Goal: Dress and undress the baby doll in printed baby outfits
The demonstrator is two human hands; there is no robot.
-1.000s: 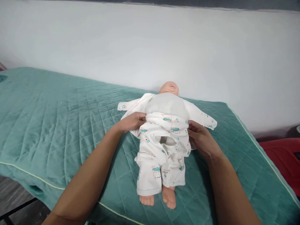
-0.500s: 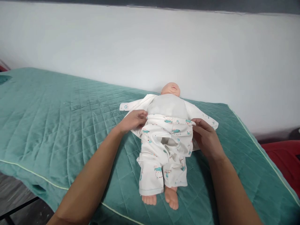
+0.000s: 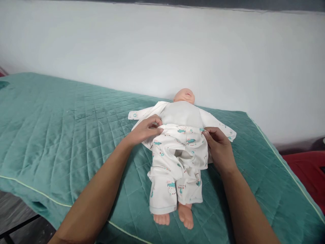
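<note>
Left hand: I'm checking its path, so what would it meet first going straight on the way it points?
Most likely the pants, at the waist: the left hand seems to touch them there, though depth is unclear.

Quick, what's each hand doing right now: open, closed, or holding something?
Left hand: partly curled, thumb at the printed pants' waistband; whether it grips can't be told.
Right hand: closed, pinching the waistband's other side.

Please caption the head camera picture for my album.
Left hand and right hand at the waistband of printed white trousers on a doll lying on a green quilted cover.
</note>
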